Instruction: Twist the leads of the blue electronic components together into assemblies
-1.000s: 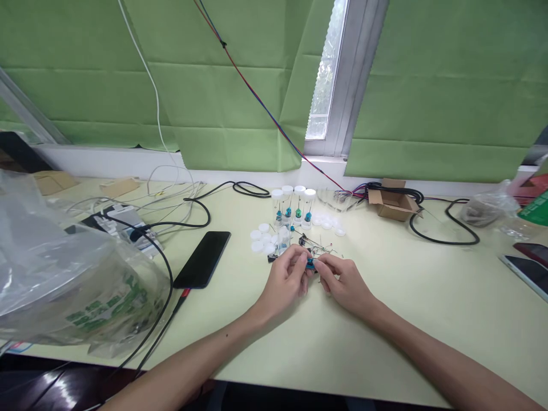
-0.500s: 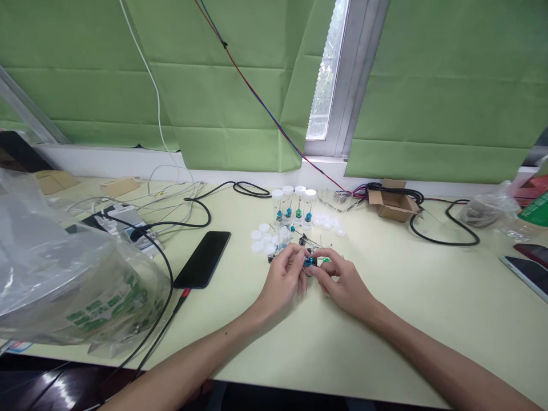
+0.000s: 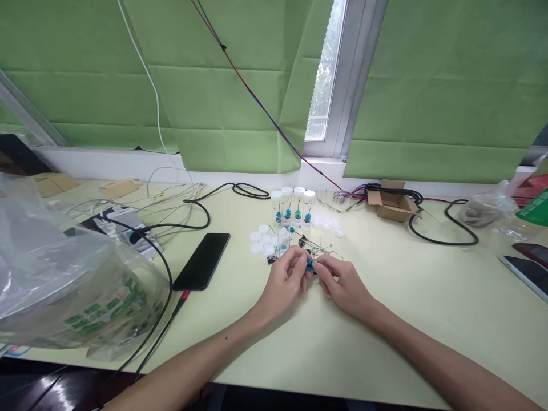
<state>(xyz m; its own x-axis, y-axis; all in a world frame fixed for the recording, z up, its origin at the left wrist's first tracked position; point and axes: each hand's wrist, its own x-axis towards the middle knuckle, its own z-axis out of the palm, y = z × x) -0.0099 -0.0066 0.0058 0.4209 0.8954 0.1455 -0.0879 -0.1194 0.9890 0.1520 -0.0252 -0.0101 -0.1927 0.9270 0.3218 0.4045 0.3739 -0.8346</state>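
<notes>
Between my fingertips is a small blue and black part (image 3: 310, 265), mostly covered, so its exact kind does not show. My left hand (image 3: 287, 277) pinches it from the left, and my right hand (image 3: 342, 281) has thumb and forefinger closed on its right side. Just beyond my hands lie thin metal pins and small black pieces (image 3: 314, 246) in a loose pile. Several clear vials (image 3: 298, 208) with white caps stand upright behind, holding blue or green pieces on thin rods. Loose white caps (image 3: 258, 242) lie left of the pile, beside another clear vial (image 3: 283, 240).
A black phone (image 3: 202, 261) lies to the left, near a big clear plastic bag (image 3: 85, 285) and a black cable. More white caps (image 3: 327, 221) lie right of the vials. An open cardboard box (image 3: 393, 205) with black cables stands at the back right. Another phone (image 3: 526, 274) is at the right edge.
The blue and black part has turned between my fingers, and less of it shows now. My right fingers have moved slightly left, closer to my left hand.
</notes>
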